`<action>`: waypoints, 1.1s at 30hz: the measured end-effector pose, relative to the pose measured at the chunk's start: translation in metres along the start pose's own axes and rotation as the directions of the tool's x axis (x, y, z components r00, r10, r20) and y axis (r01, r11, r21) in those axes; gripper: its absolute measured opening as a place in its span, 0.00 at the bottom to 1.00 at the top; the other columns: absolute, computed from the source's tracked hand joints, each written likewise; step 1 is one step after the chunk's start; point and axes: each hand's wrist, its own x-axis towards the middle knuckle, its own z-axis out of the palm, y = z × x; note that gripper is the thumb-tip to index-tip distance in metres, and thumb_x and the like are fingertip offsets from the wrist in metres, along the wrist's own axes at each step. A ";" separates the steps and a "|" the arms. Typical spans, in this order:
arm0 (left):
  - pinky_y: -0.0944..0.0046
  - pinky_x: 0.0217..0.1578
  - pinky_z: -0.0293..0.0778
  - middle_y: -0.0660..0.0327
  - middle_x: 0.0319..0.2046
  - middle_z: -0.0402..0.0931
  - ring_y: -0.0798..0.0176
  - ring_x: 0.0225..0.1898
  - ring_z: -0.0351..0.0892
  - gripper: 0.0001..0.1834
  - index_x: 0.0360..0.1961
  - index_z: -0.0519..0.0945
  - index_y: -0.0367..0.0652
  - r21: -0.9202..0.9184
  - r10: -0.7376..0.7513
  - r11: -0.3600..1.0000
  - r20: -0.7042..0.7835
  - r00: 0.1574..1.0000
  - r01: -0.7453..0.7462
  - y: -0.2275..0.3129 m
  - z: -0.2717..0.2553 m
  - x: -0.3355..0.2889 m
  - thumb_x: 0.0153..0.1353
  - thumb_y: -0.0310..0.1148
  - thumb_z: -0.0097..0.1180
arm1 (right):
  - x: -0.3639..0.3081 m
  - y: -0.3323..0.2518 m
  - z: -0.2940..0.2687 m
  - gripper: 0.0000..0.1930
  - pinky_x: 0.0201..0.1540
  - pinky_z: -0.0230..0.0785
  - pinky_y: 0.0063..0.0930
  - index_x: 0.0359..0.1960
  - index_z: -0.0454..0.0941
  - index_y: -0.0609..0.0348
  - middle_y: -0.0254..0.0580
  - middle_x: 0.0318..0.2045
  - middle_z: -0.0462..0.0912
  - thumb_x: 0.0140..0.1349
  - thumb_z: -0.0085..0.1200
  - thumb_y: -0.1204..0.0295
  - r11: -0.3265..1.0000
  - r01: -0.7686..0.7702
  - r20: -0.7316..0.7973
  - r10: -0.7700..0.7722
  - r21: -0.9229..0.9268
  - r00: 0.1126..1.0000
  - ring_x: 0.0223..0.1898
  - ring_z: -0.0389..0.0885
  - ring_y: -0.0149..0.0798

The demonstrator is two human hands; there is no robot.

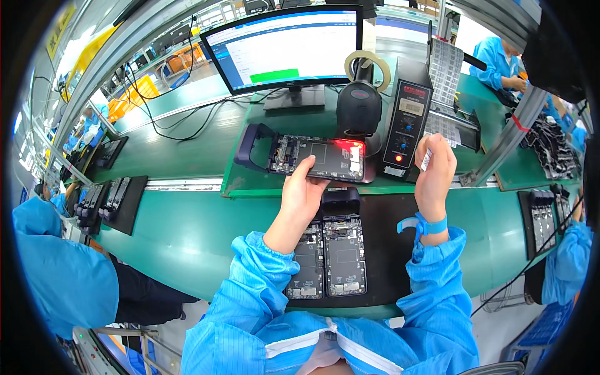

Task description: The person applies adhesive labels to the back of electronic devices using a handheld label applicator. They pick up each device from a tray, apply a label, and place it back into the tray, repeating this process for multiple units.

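My left hand (pixel 299 200) grips an opened handheld electronic device (pixel 322 157), thumb on top and fingers beneath. Its circuit parts face up, and a dark loop-like end piece (pixel 252 147) sticks out at its left. Red light falls on the device's right end, just below a black barcode scanner (pixel 359 109). Pinched in the fingers of my right hand (pixel 435 178) is a small white label (pixel 427 159); a blue wrist strap (pixel 431 226) circles that wrist. Between my forearms, two similar opened devices (pixel 345 257) lie on a black mat (pixel 390 247), one partly behind my left sleeve.
Behind the scanner stand a monitor (pixel 287 47) and a tape roll (pixel 351 59). A black control box (pixel 406 122) and a label dispenser (pixel 447 75) are at the right. More devices (pixel 115 195) lie on mats at both sides. Co-workers (pixel 62 262) work nearby.
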 end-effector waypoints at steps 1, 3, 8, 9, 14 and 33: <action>0.57 0.49 0.64 0.57 0.41 0.70 0.60 0.43 0.69 0.12 0.41 0.70 0.36 0.004 -0.006 1.000 0.001 1.000 0.006 0.001 0.000 -0.006 0.56 0.29 0.49 | -0.005 -0.004 0.007 0.07 0.23 0.50 0.13 0.20 0.64 0.56 0.27 0.20 0.64 0.54 0.47 0.73 0.999 0.022 0.054 -0.020 -0.024 0.998 0.21 0.58 0.18; 0.59 0.43 0.69 0.59 0.40 0.71 0.63 0.42 0.71 0.17 0.45 0.68 0.41 0.139 0.127 0.982 0.036 0.991 -0.131 -0.001 0.009 -0.031 0.52 0.23 0.52 | -0.018 -0.019 0.026 0.06 0.25 0.53 0.13 0.26 0.65 0.57 0.30 0.26 0.66 0.53 0.49 0.72 0.995 0.069 0.169 -0.057 -0.067 0.984 0.23 0.59 0.19; 0.62 0.48 0.66 0.56 0.48 0.66 0.62 0.50 0.66 0.25 0.52 0.65 0.39 0.609 0.185 0.599 0.526 0.830 -0.520 -0.016 0.014 -0.072 0.50 0.24 0.54 | -0.064 -0.052 0.046 0.23 0.56 0.51 0.37 0.36 0.62 0.59 0.55 0.53 0.59 0.45 0.61 0.63 0.976 0.178 0.473 -0.101 -0.123 0.875 0.55 0.60 0.44; 0.61 0.49 0.65 0.53 0.51 0.64 0.59 0.53 0.63 0.27 0.53 0.65 0.39 0.563 0.223 0.568 0.597 0.771 -0.600 -0.017 0.022 -0.077 0.49 0.25 0.55 | -0.069 -0.052 0.048 0.23 0.57 0.50 0.37 0.36 0.62 0.59 0.58 0.54 0.58 0.45 0.61 0.62 0.974 0.213 0.496 -0.149 -0.075 0.856 0.55 0.60 0.45; 0.58 0.50 0.65 0.48 0.55 0.56 0.51 0.55 0.60 0.31 0.54 0.63 0.39 0.647 0.158 0.416 0.641 0.751 -0.639 -0.016 0.006 -0.069 0.46 0.25 0.56 | -0.075 -0.054 0.048 0.20 0.56 0.52 0.37 0.35 0.62 0.59 0.63 0.55 0.57 0.48 0.60 0.64 0.980 0.201 0.477 -0.180 0.009 0.860 0.54 0.62 0.46; 0.58 0.44 0.69 0.47 0.54 0.58 0.49 0.48 0.68 0.33 0.53 0.65 0.36 0.666 0.218 0.406 0.595 0.774 -0.626 -0.022 -0.004 -0.069 0.41 0.22 0.59 | -0.083 -0.061 0.049 0.13 0.56 0.46 0.49 0.33 0.72 0.53 0.51 0.47 0.69 0.45 0.57 0.66 0.738 0.572 0.527 -0.346 -0.358 0.776 0.54 0.62 0.55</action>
